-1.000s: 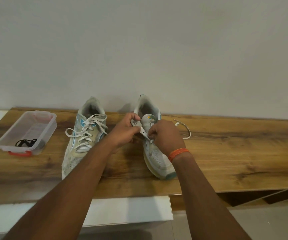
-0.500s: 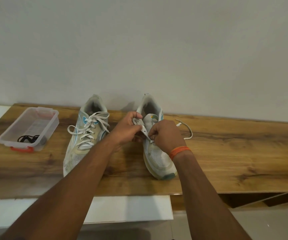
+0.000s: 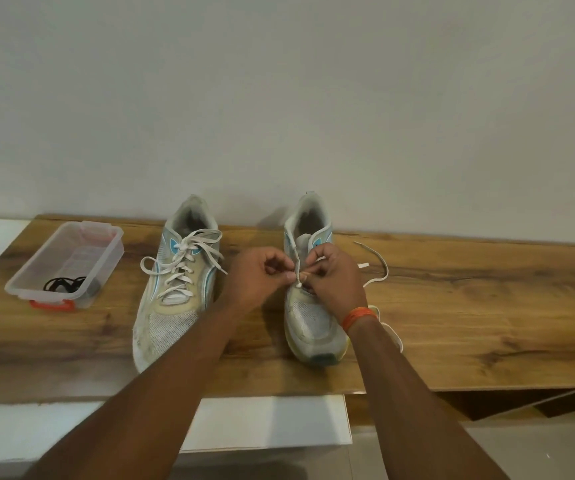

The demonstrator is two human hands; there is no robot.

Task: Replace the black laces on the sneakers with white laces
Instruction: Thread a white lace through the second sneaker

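While the right sneaker [image 3: 310, 317] rests on the grained wooden tabletop [image 3: 469, 306], we see the left hand [image 3: 254, 275] and right hand [image 3: 334, 282] close together, both pinching its flat white lace [image 3: 297, 265]; coiled black laces [image 3: 66, 284] lie in the clear plastic tub [image 3: 36, 271].

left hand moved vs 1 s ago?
Yes. The left hand has slid down the unlaced sneaker, from beside its collar toward the toe, pinching the white lace.
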